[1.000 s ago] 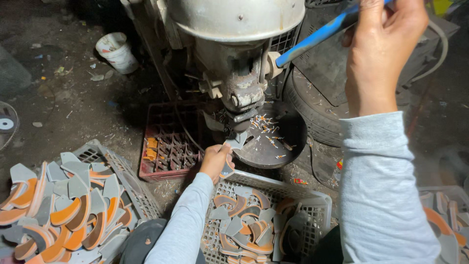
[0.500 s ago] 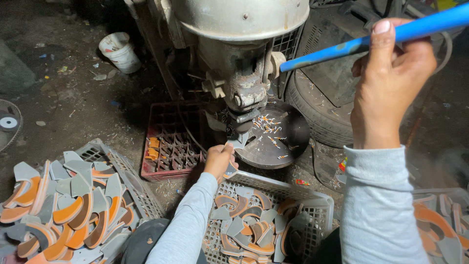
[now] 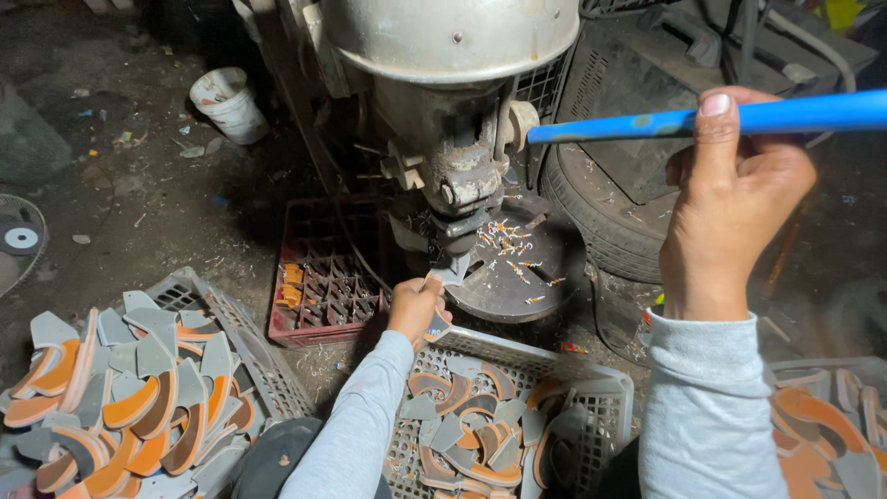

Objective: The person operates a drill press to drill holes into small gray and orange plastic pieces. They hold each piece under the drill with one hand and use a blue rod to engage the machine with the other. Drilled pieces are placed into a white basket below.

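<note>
left hand (image 3: 418, 310) pinches grey piece (image 3: 450, 271) under press head (image 3: 459, 189), mid-scene | right hand (image 3: 730, 208) closed on blue lever (image 3: 785, 115), upper right | lever's long axis runs left-right to press | piece lies far-right of left grip, on round plate (image 3: 517, 273)

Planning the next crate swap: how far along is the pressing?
Done: none I can tell. In hand: left hand holds a grey curved piece at the grey metal press; right hand grips the blue lever handle. Left: full grey plastic crates of grey-orange pieces.
</note>
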